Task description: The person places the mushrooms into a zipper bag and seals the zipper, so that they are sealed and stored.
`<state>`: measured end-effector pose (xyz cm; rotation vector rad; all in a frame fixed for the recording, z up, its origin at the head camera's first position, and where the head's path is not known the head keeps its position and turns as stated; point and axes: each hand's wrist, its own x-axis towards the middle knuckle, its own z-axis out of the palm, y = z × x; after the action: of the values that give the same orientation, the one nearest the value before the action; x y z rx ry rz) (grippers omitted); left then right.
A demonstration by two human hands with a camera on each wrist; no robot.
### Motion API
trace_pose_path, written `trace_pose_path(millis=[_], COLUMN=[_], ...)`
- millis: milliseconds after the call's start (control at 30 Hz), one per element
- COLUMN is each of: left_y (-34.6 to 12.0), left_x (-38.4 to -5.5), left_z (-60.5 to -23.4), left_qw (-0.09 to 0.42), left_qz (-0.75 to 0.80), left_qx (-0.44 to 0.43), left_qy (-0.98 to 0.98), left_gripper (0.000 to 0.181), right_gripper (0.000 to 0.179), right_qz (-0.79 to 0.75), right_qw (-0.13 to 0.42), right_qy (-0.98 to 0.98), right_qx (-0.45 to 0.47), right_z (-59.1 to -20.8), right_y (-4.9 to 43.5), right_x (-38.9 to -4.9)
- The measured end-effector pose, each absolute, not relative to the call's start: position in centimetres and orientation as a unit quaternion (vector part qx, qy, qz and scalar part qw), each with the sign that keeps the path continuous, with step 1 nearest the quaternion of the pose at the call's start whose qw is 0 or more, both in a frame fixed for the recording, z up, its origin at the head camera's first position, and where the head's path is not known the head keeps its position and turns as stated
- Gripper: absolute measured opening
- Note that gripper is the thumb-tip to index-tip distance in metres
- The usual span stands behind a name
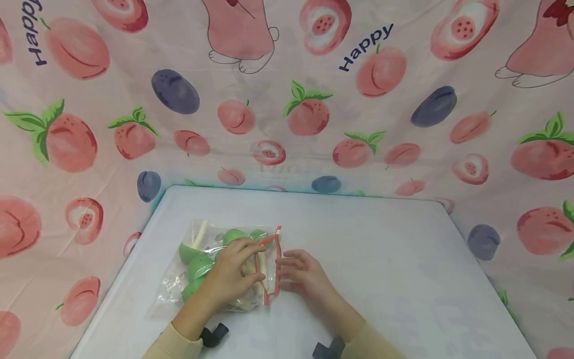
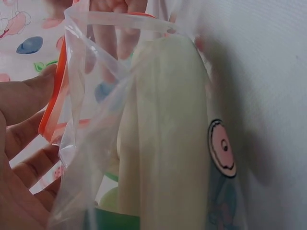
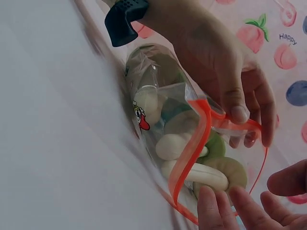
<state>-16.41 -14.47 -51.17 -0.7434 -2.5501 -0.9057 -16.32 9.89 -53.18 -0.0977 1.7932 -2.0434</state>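
A clear zip bag [image 1: 169,291] with an orange-red zip edge [image 1: 278,249] lies on the white table, its mouth spread apart toward the right. Inside it are several green rounded pieces [image 1: 200,267] with cream stems [image 2: 170,124]. My left hand [image 1: 230,271] lies over the bag and pinches one side of the zip edge, thumb on one face and fingers behind. At the other side of the mouth is my right hand [image 1: 307,274], fingers extended with their tips right at the rim. Its thumb stands apart from the fingers in the right wrist view.
The white table [image 1: 385,259] stretches to the right of the bag. A cloth printed with peaches [image 1: 381,72] hangs behind and along the sides. Black devices sit at my left wrist [image 1: 214,335] and right wrist [image 1: 329,349].
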Motion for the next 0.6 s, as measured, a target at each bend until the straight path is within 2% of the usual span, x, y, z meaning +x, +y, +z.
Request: trace_pose_path(millis=[267,500,600], left_y=[-14.6,-14.6,-14.5], left_x=[-16.4,-16.4,-16.4], left_z=[-51.0,-50.7,-50.6], left_qw=[0.159,0.137,0.133], left_qz=[-0.317,-0.339,-0.343], left_qx=[-0.261,-0.267,-0.265], left_qy=[-0.898,-0.891,-0.891], left_gripper=[0.069,0.102,0.105], right_gripper=[0.052,0.051,0.051], right_qz=[-0.725,-0.730,-0.735], right_qw=[0.232,0.249,0.253], right_qy=[0.645,0.633,0.625], right_qx=[-0.063,-0.072,-0.079], right_z=[-53.0,-53.1,-53.1], right_y=[10.4,10.4,10.2], right_x=[-14.9,-13.9,-13.6])
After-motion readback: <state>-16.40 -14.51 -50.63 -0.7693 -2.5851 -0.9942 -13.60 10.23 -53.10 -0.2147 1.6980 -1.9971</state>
